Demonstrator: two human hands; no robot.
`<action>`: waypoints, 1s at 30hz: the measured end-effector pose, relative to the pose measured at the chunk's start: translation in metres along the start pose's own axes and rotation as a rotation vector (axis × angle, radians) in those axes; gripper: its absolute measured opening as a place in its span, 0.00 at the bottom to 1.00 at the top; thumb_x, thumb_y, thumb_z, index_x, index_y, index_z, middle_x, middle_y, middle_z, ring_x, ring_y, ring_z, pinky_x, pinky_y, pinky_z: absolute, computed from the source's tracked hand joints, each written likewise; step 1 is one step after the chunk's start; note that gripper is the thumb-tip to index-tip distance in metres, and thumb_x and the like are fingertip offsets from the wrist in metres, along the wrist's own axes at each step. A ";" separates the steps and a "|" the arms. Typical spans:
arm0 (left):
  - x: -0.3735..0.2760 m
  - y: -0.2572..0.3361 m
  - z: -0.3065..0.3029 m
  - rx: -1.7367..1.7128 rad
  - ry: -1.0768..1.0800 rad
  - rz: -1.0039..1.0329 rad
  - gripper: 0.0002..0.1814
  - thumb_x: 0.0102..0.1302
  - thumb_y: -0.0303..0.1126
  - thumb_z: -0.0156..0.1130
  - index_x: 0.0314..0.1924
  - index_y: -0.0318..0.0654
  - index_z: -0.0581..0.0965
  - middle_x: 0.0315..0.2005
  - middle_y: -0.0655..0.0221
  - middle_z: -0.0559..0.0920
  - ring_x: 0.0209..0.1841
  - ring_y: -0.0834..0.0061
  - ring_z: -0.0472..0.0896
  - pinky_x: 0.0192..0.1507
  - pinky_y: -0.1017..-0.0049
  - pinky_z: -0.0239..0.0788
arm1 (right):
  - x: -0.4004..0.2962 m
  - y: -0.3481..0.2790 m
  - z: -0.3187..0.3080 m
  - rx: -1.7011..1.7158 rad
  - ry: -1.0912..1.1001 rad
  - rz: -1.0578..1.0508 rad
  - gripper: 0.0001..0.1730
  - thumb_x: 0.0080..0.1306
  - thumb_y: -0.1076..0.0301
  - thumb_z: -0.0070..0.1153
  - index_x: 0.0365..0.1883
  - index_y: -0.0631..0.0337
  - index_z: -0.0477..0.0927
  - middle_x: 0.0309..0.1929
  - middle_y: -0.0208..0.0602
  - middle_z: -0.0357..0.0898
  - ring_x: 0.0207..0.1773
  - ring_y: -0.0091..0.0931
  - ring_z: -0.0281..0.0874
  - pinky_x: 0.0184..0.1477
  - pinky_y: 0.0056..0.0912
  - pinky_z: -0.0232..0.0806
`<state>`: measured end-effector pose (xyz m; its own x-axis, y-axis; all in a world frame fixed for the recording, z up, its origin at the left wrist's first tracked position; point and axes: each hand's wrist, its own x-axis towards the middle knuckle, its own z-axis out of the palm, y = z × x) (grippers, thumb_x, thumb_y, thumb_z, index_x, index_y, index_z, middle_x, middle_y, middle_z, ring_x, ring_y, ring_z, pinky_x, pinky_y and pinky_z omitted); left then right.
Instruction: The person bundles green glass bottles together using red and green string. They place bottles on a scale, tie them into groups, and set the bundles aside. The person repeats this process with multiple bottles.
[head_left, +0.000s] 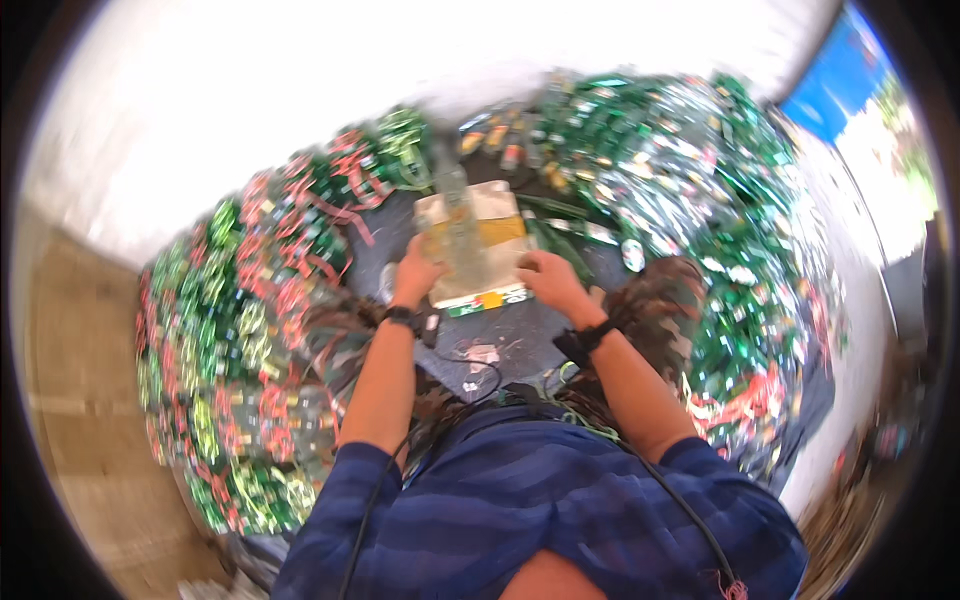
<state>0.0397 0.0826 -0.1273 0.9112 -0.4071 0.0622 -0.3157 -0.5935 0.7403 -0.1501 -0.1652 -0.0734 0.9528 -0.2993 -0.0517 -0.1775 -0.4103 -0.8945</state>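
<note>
A glass bottle (466, 225), blurred, lies over a cardboard box (501, 238) that has a yellow band and a green printed edge. My left hand (421, 271) is at the left side of the box, close to the bottle; blur hides whether its fingers grip either one. By the right edge of the box is my right hand (551, 281), its fingers bent; whether they press on the box does not show. Both wrists wear dark bands.
Green and clear bottles (637, 142) are heaped behind and to the right. Bottles with red and light green ribbons (289, 247) pile up at the left. A white wall (300, 67) rises behind them. A small pale scrap (481, 355) lies on the dark floor sheet between my legs.
</note>
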 end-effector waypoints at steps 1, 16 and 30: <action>-0.004 0.000 -0.002 0.015 -0.018 -0.052 0.42 0.56 0.42 0.79 0.70 0.45 0.72 0.54 0.48 0.87 0.55 0.46 0.87 0.56 0.55 0.79 | 0.000 -0.001 0.001 -0.068 0.003 -0.022 0.14 0.69 0.65 0.64 0.46 0.67 0.87 0.35 0.39 0.88 0.34 0.27 0.87 0.41 0.34 0.78; -0.020 -0.020 0.018 0.345 -0.783 -0.163 0.19 0.60 0.44 0.72 0.26 0.31 0.87 0.21 0.62 0.87 0.21 0.68 0.84 0.29 0.66 0.75 | -0.006 0.004 -0.005 -0.046 0.146 -0.019 0.11 0.64 0.63 0.63 0.38 0.60 0.88 0.38 0.49 0.89 0.43 0.45 0.88 0.47 0.45 0.78; -0.033 -0.014 0.048 0.406 -0.986 -0.064 0.15 0.61 0.39 0.69 0.29 0.31 0.87 0.25 0.61 0.89 0.28 0.70 0.88 0.35 0.69 0.78 | -0.014 0.008 -0.036 0.065 0.292 -0.009 0.09 0.63 0.66 0.63 0.39 0.59 0.88 0.38 0.46 0.90 0.44 0.44 0.88 0.47 0.44 0.78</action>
<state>0.0014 0.0705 -0.1718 0.3708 -0.6405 -0.6725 -0.5048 -0.7468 0.4329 -0.1733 -0.1950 -0.0637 0.8414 -0.5347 0.0781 -0.1440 -0.3612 -0.9213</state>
